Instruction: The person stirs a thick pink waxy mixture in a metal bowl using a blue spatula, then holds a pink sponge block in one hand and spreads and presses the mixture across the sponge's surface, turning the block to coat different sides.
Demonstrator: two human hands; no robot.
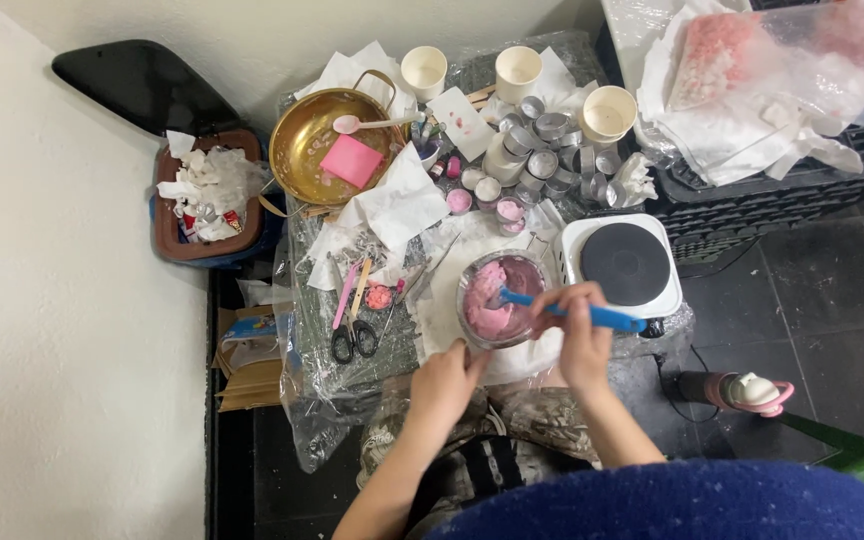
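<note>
A: counts pls?
B: 3 paper cups (424,70), 1 brass pan (332,145), 1 glass bowl (503,297), 1 hotplate (624,265).
A: tools?
B: 1 blue spatula (572,311), 1 scissors (354,335), 1 pink spoon (372,124). Tins (550,150): too many, can't tell exact no.

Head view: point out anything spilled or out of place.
Crumpled white paper towels litter the plastic-covered table, and pink smears stain one sheet. A pink-capped bottle lies on its side on the floor.

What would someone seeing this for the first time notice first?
At centre, the right hand stirs pink paste in a glass bowl with a blue spatula, the left hand at the bowl's rim. Behind it to the left sits a brass pan holding a pink square, and a hotplate stands right of the bowl.
</note>
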